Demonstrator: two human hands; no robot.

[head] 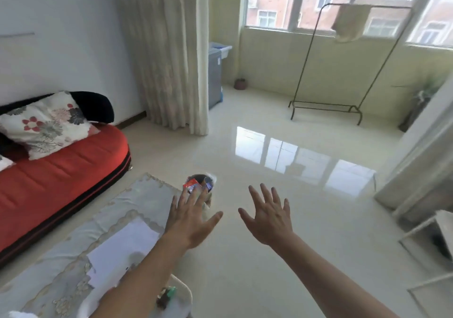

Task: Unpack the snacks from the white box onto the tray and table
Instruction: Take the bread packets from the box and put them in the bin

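red sofa (61,170) sitting far left. table (61,268) lying near left, carrying one white flat thing (122,246), perhaps the white box; too blurred to tell. one tray (187,290) at the near edge, holding about two snacks (166,295). left hand (191,222) reaching out, fingers spread, gripping nothing. one round bin (208,201) standing beyond on the floor, showing two packets (192,184), one red, one blue. right hand (269,219) likewise splayed, empty. snacks looking light, crinkly and slippery; pinching a sealed edge seems best.

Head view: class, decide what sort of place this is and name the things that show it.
Most likely a living room in a home: a red sofa with a floral cushion on it, and a long pale curtain hanging to the tiled floor.
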